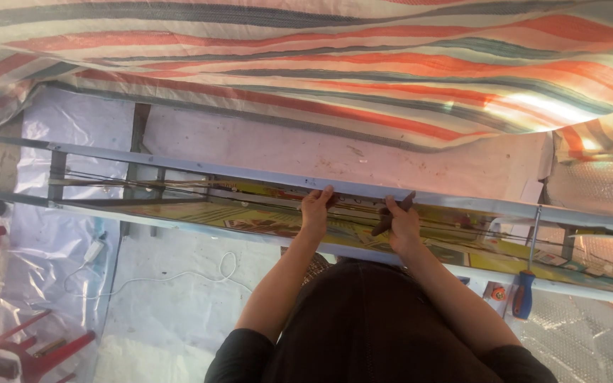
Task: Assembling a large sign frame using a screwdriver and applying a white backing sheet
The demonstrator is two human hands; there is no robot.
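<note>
The left hand [315, 210] rests on the far rail [250, 179] of a long blue metal frame [179, 213], fingers [318, 196] curled over the rail's edge in a narrow grip on it. The right hand [404, 223] lies just beside, a little nearer the body, closed around a dark tool [391, 215] whose end pokes up past the fingertips toward the same rail; what kind of tool it is cannot be told. Between the frame's rails runs a yellow patterned cloth [264, 221], with thin dark cords [143, 186] stretched along it to the left. A blue-handled screwdriver [525, 292] hangs at the near rail on the right, well apart from both hands. A white cable [179, 273] lies on the pale floor sheet [51, 234] below, red stools [15, 351] stand at the left edge, and a striped tarp [321, 64] covers the top
</note>
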